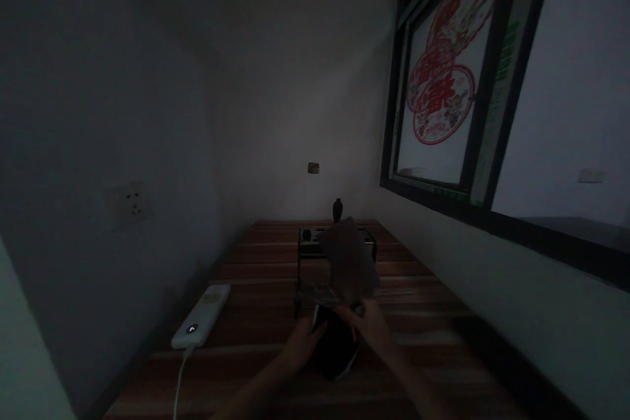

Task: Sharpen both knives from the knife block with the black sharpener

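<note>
My right hand is closed round the dark handle of a broad grey blade, which looks like a cleaver; the blade points up and away. My left hand grips the left side of a black, cloth-like piece with pale edges. Its exact kind is too dark to tell. The right hand's fingers are close to the top of that black piece. Behind the blade stands a dark-framed rack, partly hidden by it. A black handle-like shape rises from the rack.
On the left of the striped wooden table lies a white power strip or power bank with a white cable. A wall socket is at left. A dark-framed window with red decorations lines the right wall.
</note>
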Demonstrator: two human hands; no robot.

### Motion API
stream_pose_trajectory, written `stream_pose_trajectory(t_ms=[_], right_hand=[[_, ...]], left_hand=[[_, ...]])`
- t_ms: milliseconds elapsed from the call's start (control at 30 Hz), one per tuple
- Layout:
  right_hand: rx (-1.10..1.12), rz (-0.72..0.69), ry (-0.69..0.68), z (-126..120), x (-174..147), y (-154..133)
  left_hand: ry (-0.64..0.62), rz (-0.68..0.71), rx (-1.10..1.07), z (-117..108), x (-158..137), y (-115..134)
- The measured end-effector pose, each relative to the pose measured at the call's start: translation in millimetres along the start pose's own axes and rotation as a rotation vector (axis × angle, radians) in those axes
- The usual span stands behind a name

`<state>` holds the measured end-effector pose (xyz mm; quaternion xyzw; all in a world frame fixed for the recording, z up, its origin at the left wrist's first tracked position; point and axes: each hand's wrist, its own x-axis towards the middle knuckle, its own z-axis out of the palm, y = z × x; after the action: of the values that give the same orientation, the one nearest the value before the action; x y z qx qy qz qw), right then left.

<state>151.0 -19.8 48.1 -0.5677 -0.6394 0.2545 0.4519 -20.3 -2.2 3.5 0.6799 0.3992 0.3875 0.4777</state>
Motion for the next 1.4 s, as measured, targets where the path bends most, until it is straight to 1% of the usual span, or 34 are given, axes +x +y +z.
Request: stream_pose_trajectory(t_ms=[67,133,233,333,500,733,933,1000,1100,1200,1300,1400], right_hand=[[0.021,-0.021,0.026,9.1,1.2,10.7],[0.055,-0.033,0.013,14.8,0.8,18.4],[0.103,0.035,-0.051,20.9,-2.2,23.1],[0.107,0.071,-0.053,24.9,-4.7,19.9],[0.1,0.079,-0.055,25.9,-4.8,14.5],[0.16,0.005,-0.123,25.5,-6.9,24.2],[0.188,0.001,-0.165,25.7,-9.0,25.7],[0.177,-0.005,-0.167,26.0,-9.0,25.1],[0.175,-0.008,-0.155,27.4,-8.0,26.2],[0.174,-0.042,-0.159,28.7,-6.3,29.9],[0.123,-0.095,-0.153,28.1,-5.6,32.9],[0.102,-0.11,-0.137,26.9,-6.5,33.6]], left_hand=[[-0.008,-0.01,0.026,-8.0,-2.6,-0.1],[0.002,-0.035,0.054,-16.6,-6.1,-1.1],[0.065,-0.048,0.094,-26.7,-10.1,-3.5],[0.105,-0.044,0.102,-29.9,-10.6,-4.7],[0.062,-0.039,0.076,-26.8,-8.0,-0.4],[0.065,-0.036,0.136,-28.8,-6.6,1.5],[0.018,-0.053,0.081,-31.4,-8.2,0.4],[0.002,-0.045,0.059,-32.2,-8.2,1.0],[0.006,0.014,0.035,-33.6,-6.1,-1.2],[0.007,0.05,0.015,-35.6,-3.8,-6.6],[-0.025,0.045,-0.014,-37.8,-5.6,-10.0],[-0.067,0.013,0.013,-40.7,-11.2,-7.5]])
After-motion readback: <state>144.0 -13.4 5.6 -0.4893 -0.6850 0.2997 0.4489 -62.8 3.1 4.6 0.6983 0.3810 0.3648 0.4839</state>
